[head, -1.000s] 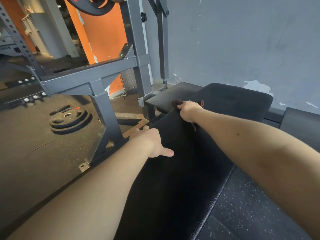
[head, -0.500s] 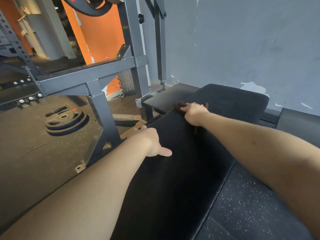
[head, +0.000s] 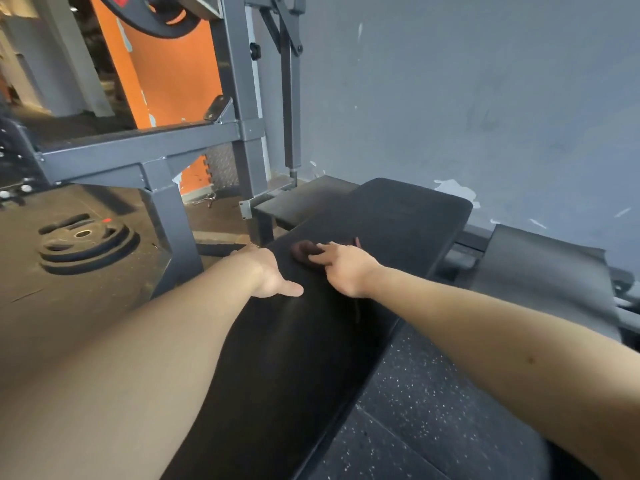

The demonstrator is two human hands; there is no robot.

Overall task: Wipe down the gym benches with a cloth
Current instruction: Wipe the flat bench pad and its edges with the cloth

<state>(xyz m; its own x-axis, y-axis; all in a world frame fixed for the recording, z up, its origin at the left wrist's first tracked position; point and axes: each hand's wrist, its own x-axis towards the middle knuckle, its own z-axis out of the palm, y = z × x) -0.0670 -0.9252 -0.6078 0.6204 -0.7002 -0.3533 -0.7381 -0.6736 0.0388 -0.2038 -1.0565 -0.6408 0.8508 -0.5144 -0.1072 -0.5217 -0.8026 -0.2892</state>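
One long black padded desk (head: 294,358), running from near centre to far right. One dark brown cloth (head: 304,251) on its far half, close to the left edge, mostly covered. Two bare hands. One second dark pad (head: 540,268) off to the right, apart from the desk. One stack of black weight plates (head: 86,242) on the floor (head: 69,306) at left, count within the stack unclear. One more plate (head: 156,15) high up at far left by the grey steel frame (head: 166,150). Grey wall (head: 450,98) behind.

Palm down on the cloth, the right hand (head: 346,270), with fingers (head: 320,258) stretched fairly straight and pressing it onto the pad, not clenched. A thin dark strand trailing out below the wrist.

Just beside it, on the desk's left edge, the left hand (head: 273,277), thumb straight and flat across the pad, pointing right. Other fingers dropped over the edge and mostly hidden, so cannot tell whether wrapped round it or loose. Both bare forearms reaching in from the near side.
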